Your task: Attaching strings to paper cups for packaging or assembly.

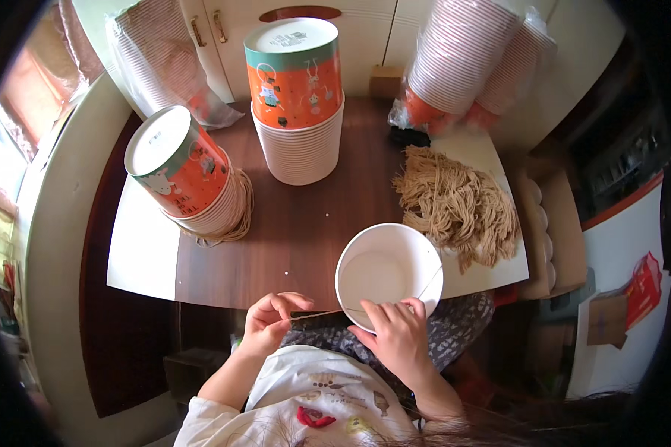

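Spanning the view, the dark wooden desk [298, 238] carries two stacks of paper bowls: one upright stack [300, 141] at the far edge, one tilted stack [194, 186] toward the left edge. A heap of tan cords [458, 205] lies near the right edge. At the near edge, a single white bowl [384, 272] is steadied by the right hand [399, 335], fingers curled over its near rim. The left hand [268, 320], just left of the bowl, pinches a thin cord [317, 314] running to the rim.
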The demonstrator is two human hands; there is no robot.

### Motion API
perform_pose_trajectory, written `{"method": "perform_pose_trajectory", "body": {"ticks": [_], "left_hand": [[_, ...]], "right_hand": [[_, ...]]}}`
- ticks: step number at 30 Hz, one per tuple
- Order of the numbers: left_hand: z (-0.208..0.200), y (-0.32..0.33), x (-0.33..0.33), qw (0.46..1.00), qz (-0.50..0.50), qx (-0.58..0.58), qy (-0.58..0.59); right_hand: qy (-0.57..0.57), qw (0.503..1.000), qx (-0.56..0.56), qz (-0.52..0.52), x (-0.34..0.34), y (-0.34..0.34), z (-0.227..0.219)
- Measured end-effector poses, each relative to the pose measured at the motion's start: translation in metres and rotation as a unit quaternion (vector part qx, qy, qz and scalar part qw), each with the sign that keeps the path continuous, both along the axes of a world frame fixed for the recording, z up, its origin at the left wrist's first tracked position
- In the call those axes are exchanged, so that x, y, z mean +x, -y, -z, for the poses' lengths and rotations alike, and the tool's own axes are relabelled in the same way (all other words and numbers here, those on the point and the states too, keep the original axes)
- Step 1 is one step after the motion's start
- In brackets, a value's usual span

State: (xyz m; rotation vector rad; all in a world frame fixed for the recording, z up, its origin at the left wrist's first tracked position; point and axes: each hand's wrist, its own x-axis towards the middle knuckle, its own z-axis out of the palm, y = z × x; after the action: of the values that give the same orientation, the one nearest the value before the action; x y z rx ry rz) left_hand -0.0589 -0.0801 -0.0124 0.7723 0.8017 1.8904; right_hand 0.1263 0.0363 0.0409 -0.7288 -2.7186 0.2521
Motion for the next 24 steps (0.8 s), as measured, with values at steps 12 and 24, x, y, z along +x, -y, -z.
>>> {"method": "perform_pose_trajectory", "body": {"ticks": [12, 24], "left_hand": [[-0.05, -0.038, -0.014, 0.991, 0.117, -0.053, -0.021], [-0.048, -0.059, -0.012, 0.982, 0.111, -0.116, -0.098]], "right_hand": [[-0.045, 0.993, -0.067, -0.08, -0.012, -0.04, -0.021], [-0.077, 0.986, -0.064, -0.131, -0.036, -0.05, -0.032]]}}
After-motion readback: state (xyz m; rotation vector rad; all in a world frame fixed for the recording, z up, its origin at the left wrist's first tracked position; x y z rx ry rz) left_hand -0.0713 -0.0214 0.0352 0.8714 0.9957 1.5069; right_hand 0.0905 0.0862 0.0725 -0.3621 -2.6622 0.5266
